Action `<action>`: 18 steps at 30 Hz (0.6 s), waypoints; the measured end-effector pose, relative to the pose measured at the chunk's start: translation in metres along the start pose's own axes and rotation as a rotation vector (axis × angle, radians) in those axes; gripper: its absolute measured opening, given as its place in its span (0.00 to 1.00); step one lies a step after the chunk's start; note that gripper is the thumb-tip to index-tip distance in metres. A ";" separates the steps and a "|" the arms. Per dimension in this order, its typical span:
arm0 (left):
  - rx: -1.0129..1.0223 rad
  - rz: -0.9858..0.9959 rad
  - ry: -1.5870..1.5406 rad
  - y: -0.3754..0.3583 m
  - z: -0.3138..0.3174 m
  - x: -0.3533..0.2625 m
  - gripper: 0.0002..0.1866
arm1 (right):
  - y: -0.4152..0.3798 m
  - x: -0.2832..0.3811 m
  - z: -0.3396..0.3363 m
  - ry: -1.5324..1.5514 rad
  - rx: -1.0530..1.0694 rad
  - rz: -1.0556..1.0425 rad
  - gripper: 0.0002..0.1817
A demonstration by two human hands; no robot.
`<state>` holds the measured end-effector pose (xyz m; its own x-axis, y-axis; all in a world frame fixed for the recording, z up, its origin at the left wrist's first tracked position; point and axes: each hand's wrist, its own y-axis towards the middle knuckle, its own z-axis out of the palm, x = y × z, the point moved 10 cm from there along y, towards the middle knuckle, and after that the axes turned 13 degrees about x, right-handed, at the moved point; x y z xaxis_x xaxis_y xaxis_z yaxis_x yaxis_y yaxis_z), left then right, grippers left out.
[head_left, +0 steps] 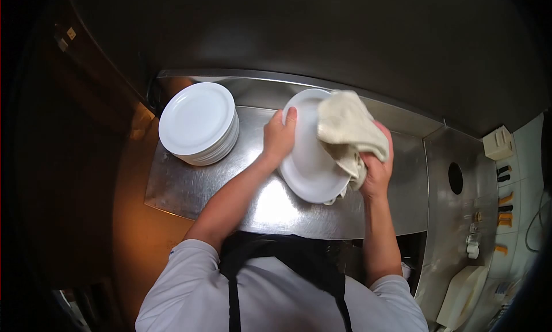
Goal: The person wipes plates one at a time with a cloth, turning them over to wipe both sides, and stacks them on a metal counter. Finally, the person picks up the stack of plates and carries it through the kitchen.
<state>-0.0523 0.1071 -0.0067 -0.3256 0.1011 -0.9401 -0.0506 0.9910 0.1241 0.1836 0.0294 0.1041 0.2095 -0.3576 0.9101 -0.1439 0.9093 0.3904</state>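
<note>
A white oval plate [307, 159] is tilted above the steel counter, in the middle of the view. My left hand [280, 137] grips its left edge, the thumb lying on the upper face. In my right hand [377, 162] is a cream cloth [348, 122], bunched up and draped over the plate's right side. The cloth hides part of that hand's fingers and the plate's right rim. To the left, a stack of white round plates [197, 119] stands on the counter.
The steel counter [178, 185] has a raised back edge. Further right, another steel surface [443, 217] has a dark round hole and small white items. Knives with black and yellow handles [505, 208] hang on the tiled wall, below a beige box [498, 143]. A pale board [462, 297] lies at lower right.
</note>
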 end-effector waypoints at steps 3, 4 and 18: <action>0.027 0.294 0.139 -0.034 0.029 -0.032 0.18 | 0.028 -0.005 0.050 -0.021 0.105 0.013 0.27; 0.061 0.304 0.101 -0.044 0.036 -0.039 0.18 | 0.021 -0.042 0.052 0.038 0.045 0.090 0.25; 0.157 0.066 -0.500 -0.072 0.026 0.030 0.21 | 0.046 -0.025 0.128 -0.133 0.326 0.099 0.30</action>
<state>-0.0335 0.0416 -0.0517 0.1689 0.1557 -0.9733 0.1091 0.9784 0.1755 0.0481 0.0532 0.1176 0.0548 -0.3153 0.9474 -0.4624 0.8329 0.3040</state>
